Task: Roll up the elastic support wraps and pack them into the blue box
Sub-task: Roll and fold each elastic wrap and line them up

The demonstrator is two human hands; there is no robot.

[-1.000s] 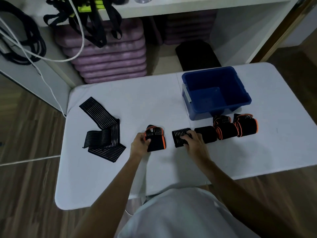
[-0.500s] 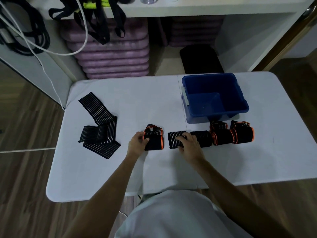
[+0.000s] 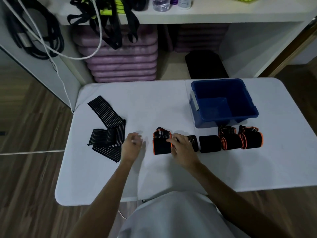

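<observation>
Where wraps (image 3: pixel 162 143) lie, blue box (image 3: pixel 223 102) label unreadable.

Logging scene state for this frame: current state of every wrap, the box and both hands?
Blue plastic box: open, empty.
Striped black elastic wraps: unrolled, loosely folded, at table left.
Orange-edged black wrap: rolled, on table, right hand touching its edge.
Four rolled wraps: rowed in front of the box, unpacked.
Left hand: open, holding nothing.
Right hand: resting over the striped roll.
</observation>
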